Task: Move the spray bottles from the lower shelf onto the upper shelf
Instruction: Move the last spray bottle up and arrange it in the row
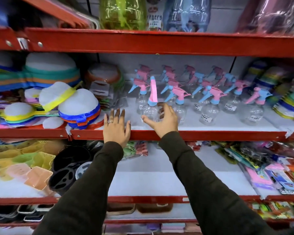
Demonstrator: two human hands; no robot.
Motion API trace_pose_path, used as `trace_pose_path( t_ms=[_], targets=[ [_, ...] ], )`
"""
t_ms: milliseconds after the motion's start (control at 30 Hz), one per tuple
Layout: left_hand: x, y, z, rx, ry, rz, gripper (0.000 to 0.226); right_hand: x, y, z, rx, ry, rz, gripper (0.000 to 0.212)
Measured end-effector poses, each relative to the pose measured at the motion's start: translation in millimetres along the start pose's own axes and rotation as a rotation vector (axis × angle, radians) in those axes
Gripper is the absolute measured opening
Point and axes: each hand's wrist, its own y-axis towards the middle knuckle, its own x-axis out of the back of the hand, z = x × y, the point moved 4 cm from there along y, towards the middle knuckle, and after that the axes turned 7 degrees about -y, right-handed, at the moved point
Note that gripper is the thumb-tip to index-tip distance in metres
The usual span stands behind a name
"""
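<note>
Several clear spray bottles with pink and blue trigger heads stand in rows on the upper shelf (227, 126), a white board with a red front rail. The nearest spray bottle (151, 109) stands by the front edge. My right hand (163, 119) is just in front of it, fingers spread, thumb and fingers a little apart from its body. My left hand (116, 126) lies flat over the red rail, fingers apart, a ring on one finger, holding nothing. The lower shelf (159, 180) below shows bare white board between my arms.
Stacked mesh food covers (78, 106) with coloured rims fill the upper shelf's left end. Coloured baskets (24, 160) and black holders (66, 170) sit lower left. Packaged goods (270, 168) crowd the lower right. Big bottles (122, 12) stand on the top shelf.
</note>
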Motion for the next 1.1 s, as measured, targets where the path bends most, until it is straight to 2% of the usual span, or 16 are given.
trace_pose_path(
  t_ms=[167,333,400,533,767,1000,1100],
  targets=[
    [-2.3,-2.7,-9.1,-0.006,-0.015,0.003,0.068,-23.7,7.5,-11.7,-0.088,-0.046,0.09,0.071],
    [-3.1,-7.0,-18.2,-0.023,-0.023,0.012,0.065,-27.5,7.6,-22.4,-0.127,-0.06,0.089,0.073],
    [5.7,9.3,-2.0,0.0,-0.004,-0.066,0.068,-41.6,23.7,-4.2,-0.084,-0.067,0.1,0.078],
    [5.9,7.8,-1.9,0.001,0.001,-0.055,0.069,-39.0,19.8,1.6,-0.088,-0.118,0.063,0.094],
    [2.0,0.5,-4.9,0.011,0.007,-0.035,0.067,-41.7,20.2,4.4,-0.031,-0.134,0.049,0.073],
    [-0.7,1.8,-3.0,0.013,0.013,-0.051,0.059,-44.6,23.9,8.9,0.001,-0.1,0.163,0.073],
    [-0.3,1.5,-3.1,0.017,0.021,-0.039,0.058,-41.1,18.9,9.8,-0.023,-0.105,0.105,0.084]
  ],
)
